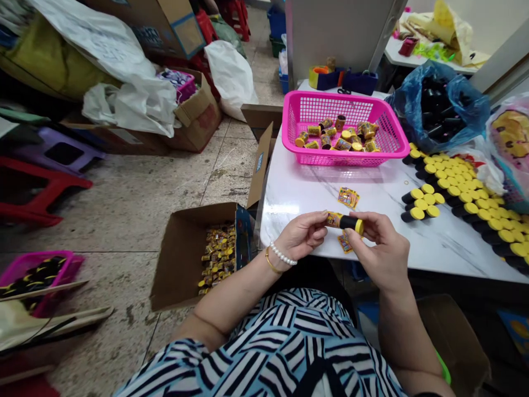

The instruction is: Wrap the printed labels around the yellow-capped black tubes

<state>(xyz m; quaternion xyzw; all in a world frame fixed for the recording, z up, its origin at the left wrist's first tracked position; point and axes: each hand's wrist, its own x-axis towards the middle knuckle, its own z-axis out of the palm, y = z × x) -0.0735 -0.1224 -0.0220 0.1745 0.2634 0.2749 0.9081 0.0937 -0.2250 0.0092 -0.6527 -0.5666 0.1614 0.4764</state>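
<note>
A slim tube is being held roughly lengthwise btwn both hands, just above the front of the desk. A plain black mid-section is being shown, w/ a round yellow cap on the R end & a yellow multicol. printed band round the L end; its details are being lost, too small to read. The banded end is being pinched by the L hand, thumb & fingertips nearly closed, other fingers curled. The capped end is being gripped by the R hand, thumb & fingers closed to approx. the tube's width. Printed slips are being left lying beyond the tube, w/ more nr the R hand, partly covered. Similar yellow-capped black tubes are being kept grouped to the R, & banded pieces are being held in a pink basket behind.
</note>
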